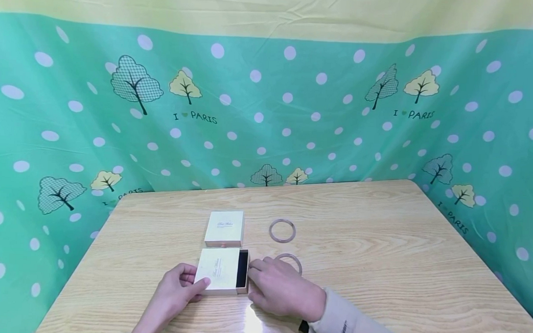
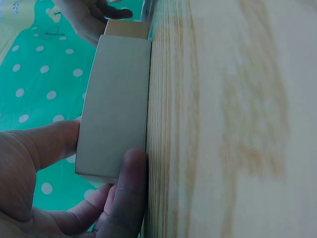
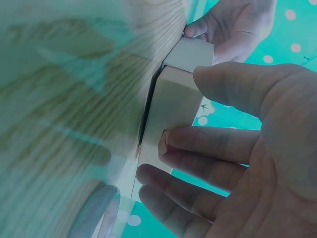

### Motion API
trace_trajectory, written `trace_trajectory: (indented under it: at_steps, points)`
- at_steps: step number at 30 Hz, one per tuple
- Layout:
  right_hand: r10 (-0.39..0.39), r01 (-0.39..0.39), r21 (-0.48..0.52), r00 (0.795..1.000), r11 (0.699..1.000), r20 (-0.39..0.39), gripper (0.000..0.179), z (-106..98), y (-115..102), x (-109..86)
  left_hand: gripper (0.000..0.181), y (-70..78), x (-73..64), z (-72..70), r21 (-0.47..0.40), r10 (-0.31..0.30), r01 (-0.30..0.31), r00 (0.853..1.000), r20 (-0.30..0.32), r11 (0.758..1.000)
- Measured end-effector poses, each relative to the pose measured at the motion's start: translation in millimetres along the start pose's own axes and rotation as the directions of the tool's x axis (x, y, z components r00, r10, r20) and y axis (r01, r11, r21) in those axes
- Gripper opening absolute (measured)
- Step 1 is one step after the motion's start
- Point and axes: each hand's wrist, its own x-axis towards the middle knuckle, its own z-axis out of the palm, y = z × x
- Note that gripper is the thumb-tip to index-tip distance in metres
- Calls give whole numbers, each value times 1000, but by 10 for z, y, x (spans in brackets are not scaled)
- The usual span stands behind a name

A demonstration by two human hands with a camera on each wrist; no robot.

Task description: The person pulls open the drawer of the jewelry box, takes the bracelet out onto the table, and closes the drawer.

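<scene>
A white drawer-style gift box point(image 1: 217, 267) lies flat on the table, its inner drawer point(image 1: 242, 283) pulled partly out to the right, with a dark lining showing. My left hand point(image 1: 174, 291) grips the outer sleeve at its left end, thumb on top. At the drawer's front is my right hand point(image 1: 284, 288). In the right wrist view its thumb touches the drawer's edge, and a small pull tab point(image 3: 162, 142) sits pinched between two fingers. Beyond that hand lies a translucent bangle point(image 1: 296, 259), partly covered by it. What the drawer holds cannot be seen.
A second white gift box point(image 1: 224, 227), closed, with a pinkish tab at its front, lies just behind the first. Another translucent bangle point(image 1: 270, 230) rests to its right. The wooden table point(image 1: 378, 239) meets a green dotted curtain point(image 1: 286, 113) at the back.
</scene>
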Motion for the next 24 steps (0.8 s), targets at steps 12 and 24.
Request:
trace_trajectory:
  at_steps: [12, 24]
  points:
    - [-1, 1, 6, 1000, 1000, 24, 38, 8, -11, -3, 43, -4, 11, 3, -2, -7, 7, 1000, -1, 1000]
    - [-30, 30, 2, 999, 1000, 45, 43, 4, -43, -19, 44, -14, 9, 2, -8, 2, -2, 1000, 3, 1000]
